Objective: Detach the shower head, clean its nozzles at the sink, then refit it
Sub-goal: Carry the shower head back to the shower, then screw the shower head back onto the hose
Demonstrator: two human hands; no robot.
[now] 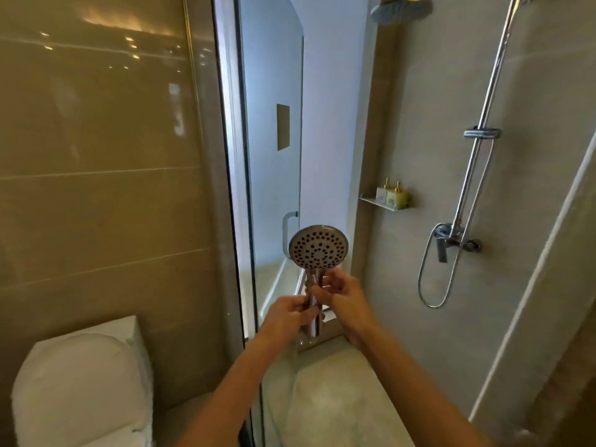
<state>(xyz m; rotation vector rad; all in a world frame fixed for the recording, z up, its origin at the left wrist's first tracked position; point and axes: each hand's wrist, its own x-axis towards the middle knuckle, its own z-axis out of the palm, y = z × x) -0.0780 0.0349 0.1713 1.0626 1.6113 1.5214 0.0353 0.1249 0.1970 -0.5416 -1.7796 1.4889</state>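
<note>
A chrome hand shower head (318, 247) is held upright in front of me, its round nozzle face turned toward the camera. My left hand (288, 317) grips the chrome handle low down. My right hand (342, 296) pinches the handle just above it with thumb and fingers. No hose is seen on the handle's lower end. At the right, the shower rail (479, 146) carries an empty holder bracket (482, 133), and a metal hose (433, 275) loops down from the mixer valve (451, 240).
A glass shower door edge (240, 188) stands just left of my hands, with its handle (288, 227) behind the shower head. A white toilet (80, 382) sits at the lower left. A small shelf with bottles (388, 199) hangs on the wall. A fixed rain head (400, 9) is overhead.
</note>
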